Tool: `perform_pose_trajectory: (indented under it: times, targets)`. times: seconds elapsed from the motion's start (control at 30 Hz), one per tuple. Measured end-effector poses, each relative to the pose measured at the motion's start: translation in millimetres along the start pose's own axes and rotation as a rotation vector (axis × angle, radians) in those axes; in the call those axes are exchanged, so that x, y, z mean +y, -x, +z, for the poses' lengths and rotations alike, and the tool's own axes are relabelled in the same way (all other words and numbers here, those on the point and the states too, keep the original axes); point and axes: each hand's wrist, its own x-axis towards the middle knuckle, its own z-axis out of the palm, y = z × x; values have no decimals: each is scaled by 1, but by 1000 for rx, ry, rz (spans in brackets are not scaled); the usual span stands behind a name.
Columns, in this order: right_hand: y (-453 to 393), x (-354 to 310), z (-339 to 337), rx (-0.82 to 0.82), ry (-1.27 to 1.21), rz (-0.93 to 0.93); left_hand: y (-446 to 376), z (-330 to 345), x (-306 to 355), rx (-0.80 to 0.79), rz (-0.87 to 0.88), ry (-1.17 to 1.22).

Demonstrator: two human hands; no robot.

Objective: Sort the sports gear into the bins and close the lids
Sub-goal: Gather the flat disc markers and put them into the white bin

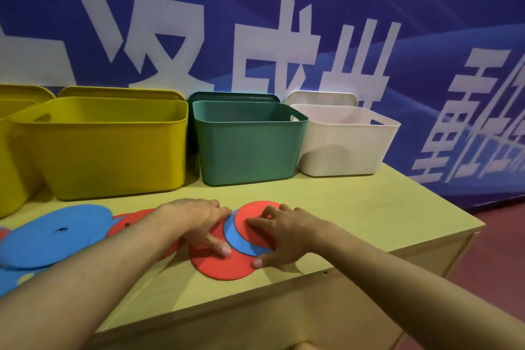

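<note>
Head view is showing a red disc [224,266] lying near the table's [355,207] front edge, with a blue disc [238,239] overlapping it and another red disc [255,216] lying on top. The left hand [199,221] is pressing spread fingers on the lower red disc; the right hand [284,236] is resting spread fingers across the top one, thumb at the stack's edge. Behind, a yellow bin [108,148], green bin [247,145] and white bin [343,145] are standing open, with bare tabletop lying between them and the discs.
</note>
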Motion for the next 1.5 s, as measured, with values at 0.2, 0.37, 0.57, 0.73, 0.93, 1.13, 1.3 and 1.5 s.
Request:
perform_pose_trajectory:
  times: [0.2,0.37,0.57,0.73,0.93,1.13,1.3,1.5]
  targets:
    - [3,2,-7,41,105,-82,23,12,-12,-70,1,46]
    - [6,-5,2,233,231,-183,29,10,-5,-41,11,48]
    - [4,-23,-1,232,281,-52,25,5,1,-31,-40,55]
    - [-1,0,1,246,172,98,20,5,3,-10,-39,46]
    - [17,39,-3,551,133,163,-5,-3,6,15,-30,9]
    - [41,92,-34,762,100,269,-45,-21,28,13,43,-2]
    - [55,141,-95,1027,134,289,-63,-31,38,-58,5,14]
    - [17,210,-153,889,198,677,-62,-21,40,-82,-24,-83]
